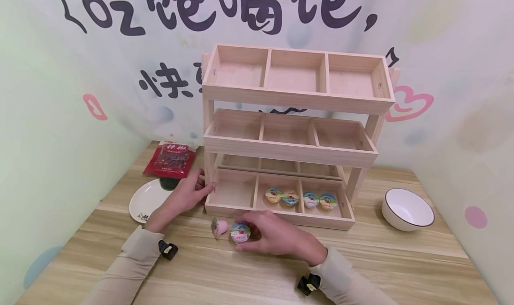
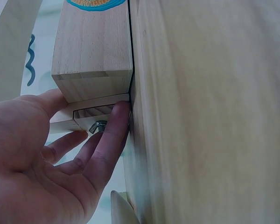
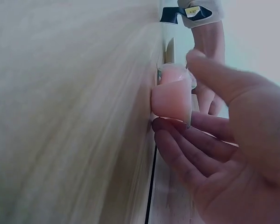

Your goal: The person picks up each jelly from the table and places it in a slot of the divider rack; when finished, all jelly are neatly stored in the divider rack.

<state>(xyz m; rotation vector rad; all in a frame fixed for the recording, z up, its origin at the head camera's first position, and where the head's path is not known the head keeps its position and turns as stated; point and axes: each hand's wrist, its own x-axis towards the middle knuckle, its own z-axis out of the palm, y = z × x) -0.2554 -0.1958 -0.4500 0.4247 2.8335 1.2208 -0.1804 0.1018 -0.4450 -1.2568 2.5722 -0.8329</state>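
Near the three-tier wooden rack (image 1: pixel 293 150), my right hand (image 1: pixel 273 233) spreads thumb and fingers around a pink jelly cup (image 1: pixel 240 232). In the right wrist view, that jelly cup (image 3: pixel 171 100) stands on the table, fingertips at its side and the thumb a little apart. Another pink jelly cup (image 1: pixel 219 227) lies tipped on its side just left of it. My left hand (image 1: pixel 188 194) rests against the left end of the rack's bottom tray. The left wrist view has its loosely bent fingers (image 2: pixel 109 144) beside a wing nut (image 2: pixel 98 126), and the thumb partly hidden behind wood.
Several jelly cups (image 1: pixel 290 198) sit in the bottom tray's middle and right compartments. A white plate (image 1: pixel 140 200) with dark bits and a red packet (image 1: pixel 170 160) are at the left, a dark green item (image 1: pixel 169 183) between them. At the right stands a white bowl (image 1: pixel 407 210).
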